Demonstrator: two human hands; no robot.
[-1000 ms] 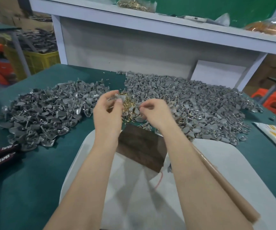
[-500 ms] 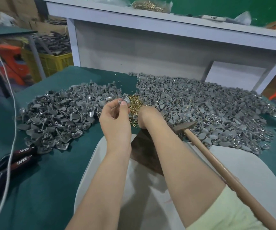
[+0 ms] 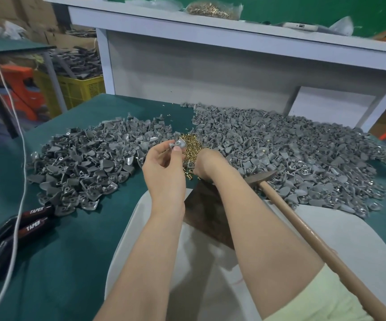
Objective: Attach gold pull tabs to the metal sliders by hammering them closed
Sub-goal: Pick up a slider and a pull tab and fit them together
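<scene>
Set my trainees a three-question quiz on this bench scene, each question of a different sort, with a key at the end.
1. True or false: the left hand pinches a grey metal slider.
2. Fill in the gap: the right hand reaches into the small heap of ____ pull tabs between the two grey piles.
3. Choose one: what holds the hammer? A the left hand; B the right hand; C neither hand.

Key: 1 true; 2 gold; 3 C.
</scene>
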